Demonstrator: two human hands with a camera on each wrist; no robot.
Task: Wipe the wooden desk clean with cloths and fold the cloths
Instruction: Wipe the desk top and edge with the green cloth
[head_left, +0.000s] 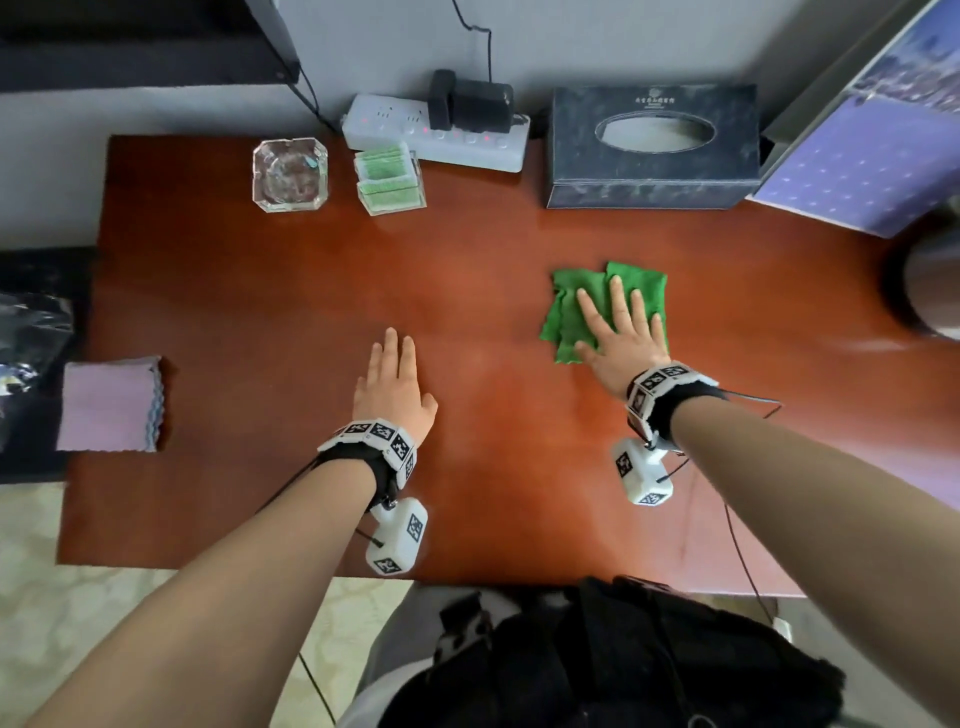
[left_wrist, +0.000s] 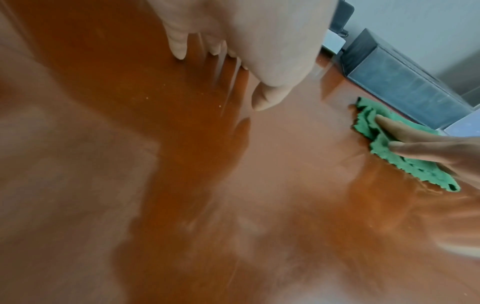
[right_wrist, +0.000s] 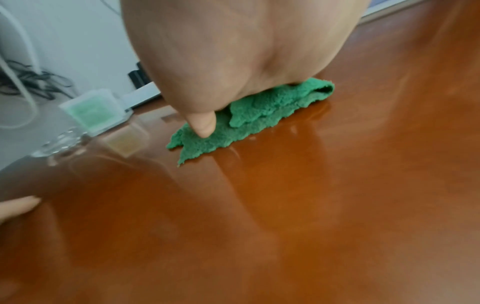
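From overhead, the right hand (head_left: 618, 332) pressed flat-fingered on a rumpled green cloth (head_left: 571, 317) to wipe the wooden bench (head_left: 467, 249), while the left hand (head_left: 392, 384) lay flat and empty, apparently bracing. The left wrist view showed its fingers (left_wrist: 179, 43) straight; the right wrist view showed the palm pinning the cloth down.

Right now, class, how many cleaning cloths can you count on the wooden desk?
2. A crumpled green cloth lies under the right hand; a folded pale purple cloth sits at the desk's left edge. Others may lie out of view.

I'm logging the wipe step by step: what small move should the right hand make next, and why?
Probably slide the green cloth left across the desk: the right hand presses it flat, bunched and unfolded, with bare wood between it and the left hand.
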